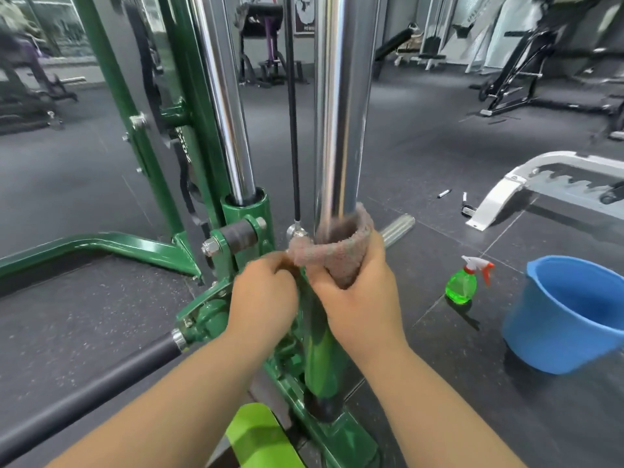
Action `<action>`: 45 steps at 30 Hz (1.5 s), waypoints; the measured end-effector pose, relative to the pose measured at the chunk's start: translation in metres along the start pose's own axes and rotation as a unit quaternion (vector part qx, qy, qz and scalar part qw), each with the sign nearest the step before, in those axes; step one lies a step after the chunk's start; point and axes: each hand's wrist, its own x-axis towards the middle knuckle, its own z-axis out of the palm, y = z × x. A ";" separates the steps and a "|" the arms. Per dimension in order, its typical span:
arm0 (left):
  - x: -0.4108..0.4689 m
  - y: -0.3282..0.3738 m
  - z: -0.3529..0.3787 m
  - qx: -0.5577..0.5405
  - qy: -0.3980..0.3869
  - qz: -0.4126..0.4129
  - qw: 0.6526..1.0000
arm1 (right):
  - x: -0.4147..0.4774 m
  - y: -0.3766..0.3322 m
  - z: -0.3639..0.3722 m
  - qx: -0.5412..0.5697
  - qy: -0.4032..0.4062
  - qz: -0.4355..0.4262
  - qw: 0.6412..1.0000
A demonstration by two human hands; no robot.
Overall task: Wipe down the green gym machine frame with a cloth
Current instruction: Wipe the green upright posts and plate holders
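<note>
Closest to the camera, two bare forearms reach forward over a bright lime-green pad [255, 437] and the base of the green frame [332, 430]. The left hand [261, 302] has its fingers curled in, its grip pinching one end of a grey-brown cloth [332, 255]; the right hand [359, 298] has its grip closed round the other, bunched end, thumb over the fabric. The cloth loops around the near chrome post [341, 106] right where that post enters its green sleeve [324, 352], touching the metal; the fabric at the post is blurred. A black handle bar [84, 396] runs out to the lower left from a green joint beside the left hand. Just behind the hands, a second chrome post [226, 106] drops into a green collar with bolts and a black roller, and a thin black cable [293, 130] hangs between the two posts down to a metal fitting. A green base rail [84, 243] stretches away to the left over the dark speckled rubber floor [84, 184]. To the right, on the floor, stand a green spray bottle [464, 282] with a white and red trigger and, near it, a blue bucket [567, 315]. Further off lies a white bench frame [506, 189], with two small pen-like items on the floor beside it. Other dark gym machines [526, 72] fill the far background
</note>
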 end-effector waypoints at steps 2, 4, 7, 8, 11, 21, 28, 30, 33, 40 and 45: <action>0.000 -0.002 0.000 -0.022 0.000 0.005 1.000 | -0.014 0.007 -0.004 -0.016 0.040 -0.024 0.999; -0.002 -0.004 0.001 -0.038 -0.005 0.005 0.999 | -0.031 0.009 -0.016 -0.041 0.070 -0.059 0.995; 0.001 -0.008 0.001 -0.064 -0.015 -0.001 0.998 | -0.012 -0.007 -0.035 0.072 0.090 -0.035 0.993; 0.005 -0.009 0.001 -0.070 -0.014 0.000 0.997 | 0.007 -0.016 -0.035 0.108 0.093 -0.034 0.989; 0.006 -0.012 0.003 -0.092 -0.020 -0.008 0.995 | 0.039 -0.029 -0.015 0.143 0.058 -0.008 0.988; 0.003 -0.008 0.002 -0.083 -0.006 0.003 0.997 | -0.056 -0.009 -0.012 0.057 0.022 -0.013 0.998; -0.072 0.024 -0.029 -0.261 -0.153 0.179 0.936 | -0.048 -0.056 -0.028 0.191 0.027 0.049 0.980; -0.067 0.034 -0.030 -0.280 -0.189 0.120 0.934 | -0.047 -0.058 -0.032 0.236 0.020 0.090 0.967; -0.050 0.052 -0.044 -0.270 -0.013 0.126 0.955 | -0.026 -0.050 -0.040 0.335 0.048 0.139 0.931; -0.008 0.050 -0.002 -0.040 0.130 0.186 0.973 | 0.006 0.000 -0.017 0.302 0.133 0.178 0.927; -0.012 0.010 0.026 -0.005 0.142 0.191 0.971 | -0.002 0.023 -0.009 0.291 0.103 0.169 0.936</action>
